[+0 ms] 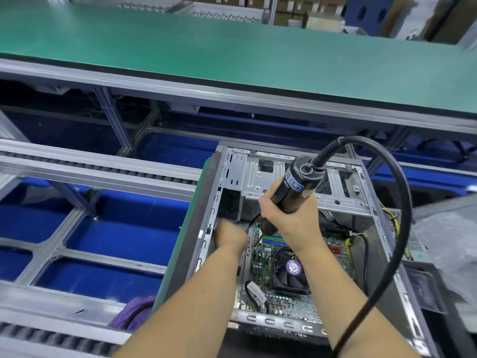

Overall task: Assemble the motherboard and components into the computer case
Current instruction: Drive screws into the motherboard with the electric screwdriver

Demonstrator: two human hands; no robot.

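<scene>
An open computer case [304, 228] lies on its side at the near right of the workstation, open face upward, its long axis running from the near edge away toward the far bench, with the drive-bay framing at the far end. The motherboard [260, 267] sits flat in the bottom of the case, component side up, its long side running with that of the case; a black CPU fan [290, 273] with a purple centre label is mounted near its middle. The right hand [286, 218] is wrapped round the barrel of a black electric screwdriver [296, 187], fingers curled about the body. The tool stands steeply tilted, its long axis running from the upper right down to the lower left, cable end uppermost and tip pointing down at the far left corner of the motherboard; whether the bit is seated on a screw cannot be told. A thick black cable [402, 202] leaves the top of the tool, loops to the right over the case and drops out of the bottom of the view. The left hand [229, 235] reaches into the case just left of the tool tip, by the left wall; it is blurred, its fingers appear curled, and whether they hold anything cannot be told. A green-topped bench [206, 55] spans the far side, grey roller conveyor rails [98, 169] run on the left over blue flooring, and a purple cloth [134, 313] lies at the near left of the case.
</scene>
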